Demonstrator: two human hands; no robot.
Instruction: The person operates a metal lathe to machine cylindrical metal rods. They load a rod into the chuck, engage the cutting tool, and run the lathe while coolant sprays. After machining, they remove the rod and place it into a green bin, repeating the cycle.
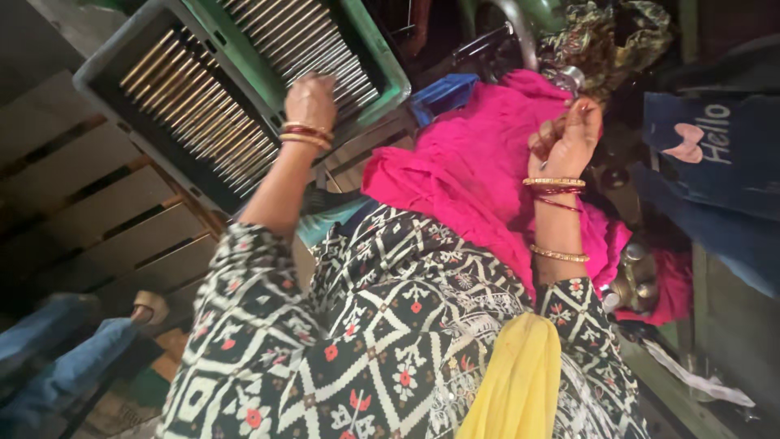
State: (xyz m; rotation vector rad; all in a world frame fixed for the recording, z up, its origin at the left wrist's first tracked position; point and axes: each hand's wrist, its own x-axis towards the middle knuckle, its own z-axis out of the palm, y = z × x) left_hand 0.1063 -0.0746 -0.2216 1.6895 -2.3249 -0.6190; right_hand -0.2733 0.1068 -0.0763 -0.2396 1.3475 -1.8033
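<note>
My left hand (310,102) reaches out with its fingers curled down onto silvery metal rods (313,36) lying in a green crate (388,77); the fingertips are hidden. Beside it, a grey crate (96,75) holds several brass-coloured rods (195,110). My right hand (565,142) is raised over a bright pink cloth (475,162), palm towards me, fingers curled. Its fingertips pinch a small shiny metal part (571,78). Both wrists wear bangles, and my sleeves are black and white with a pattern.
A wooden pallet (89,203) lies under the crates at the left. Another person's legs in blue jeans (57,358) and a sandalled foot (151,306) are at the lower left. A yellow scarf (520,382) hangs in front. Dark blue fabric (707,162) and metal parts (634,280) sit at the right.
</note>
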